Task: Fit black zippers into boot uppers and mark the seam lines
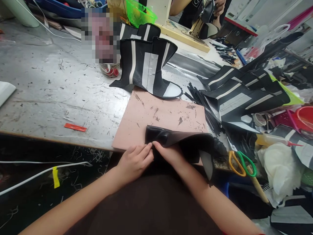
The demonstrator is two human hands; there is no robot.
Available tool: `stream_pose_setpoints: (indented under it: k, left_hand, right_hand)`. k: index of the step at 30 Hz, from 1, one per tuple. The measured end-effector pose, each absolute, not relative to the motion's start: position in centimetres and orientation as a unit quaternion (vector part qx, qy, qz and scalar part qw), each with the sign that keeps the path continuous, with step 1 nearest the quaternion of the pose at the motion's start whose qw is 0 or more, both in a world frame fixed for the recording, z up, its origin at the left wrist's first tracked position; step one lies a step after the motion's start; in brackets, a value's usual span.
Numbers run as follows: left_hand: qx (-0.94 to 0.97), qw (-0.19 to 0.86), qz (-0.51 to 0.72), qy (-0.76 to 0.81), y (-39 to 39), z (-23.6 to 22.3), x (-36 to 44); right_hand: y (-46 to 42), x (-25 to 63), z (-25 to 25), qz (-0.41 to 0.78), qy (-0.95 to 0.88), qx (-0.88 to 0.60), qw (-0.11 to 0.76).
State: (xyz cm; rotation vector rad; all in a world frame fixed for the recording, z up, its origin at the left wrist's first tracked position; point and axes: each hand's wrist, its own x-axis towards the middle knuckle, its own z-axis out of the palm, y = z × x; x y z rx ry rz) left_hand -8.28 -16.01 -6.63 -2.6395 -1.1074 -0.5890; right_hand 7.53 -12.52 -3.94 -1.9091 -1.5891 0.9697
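A black boot upper lies sideways over the near part of a pinkish work board. My left hand pinches the near edge of the upper at its left end, fingertips pressed together. Right beside it my right hand grips the same edge, its thumb on top and its fingers partly hidden under the leather. The two hands almost touch. Past the board stands another boot upper, black with white reinforcing strips.
Scissors with orange and green handles lie at the right, near a glue bottle. More boot uppers are stacked there beside black strips. An orange-red piece sits left on the metal table. Beyond, a co-worker's hand holds black pieces.
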Motion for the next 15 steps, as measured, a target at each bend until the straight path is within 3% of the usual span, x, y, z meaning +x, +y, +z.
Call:
stream_pose_setpoints:
  k: [4,15]
  left_hand:
    - [-0.905,0.125,-0.167,-0.37,-15.9,-6.1,-7.8]
    - [-0.894,0.098,-0.169,-0.403,-15.8,-5.6,-6.9]
  right_hand:
    - [-12.3,9.5,-2.7,0.367,-0.592,-0.692,0.19]
    - [-12.3,10.6,-3.5,0.349,-0.614,-0.683,0.188]
